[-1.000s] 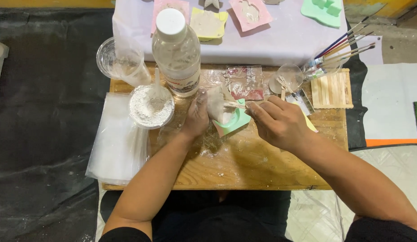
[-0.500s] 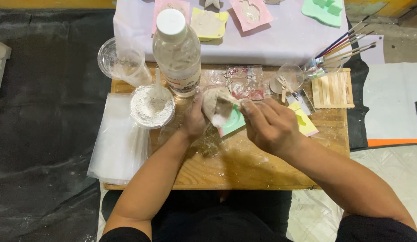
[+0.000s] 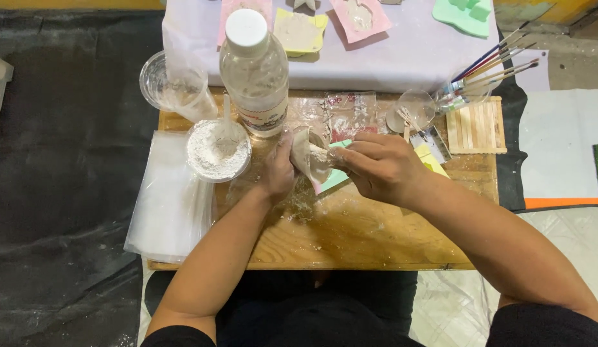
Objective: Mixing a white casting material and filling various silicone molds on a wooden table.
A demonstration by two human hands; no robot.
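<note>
My left hand [image 3: 277,172] grips a small clear cup [image 3: 305,154], tilted on its side and smeared with grey-white paste. My right hand [image 3: 384,168] pinches a short white stick [image 3: 319,151] whose tip is inside the cup's mouth. A light green mould [image 3: 332,181] lies on the wooden table [image 3: 357,241] just under both hands. Spilled powder and paste mark the wood below the cup.
A bowl of white powder [image 3: 217,153] with a spoon stands left of my hands, behind it a large clear bottle [image 3: 255,71] and a clear cup [image 3: 175,88]. Plastic bags [image 3: 172,200] lie left. Paintbrushes [image 3: 493,67], flat wooden sticks [image 3: 477,126] and filled moulds [image 3: 300,31] sit behind.
My right hand has moved left toward the cup, and the stick now reaches into it. The cup has tipped further, showing its paste-coated inside. My left hand has hardly moved.
</note>
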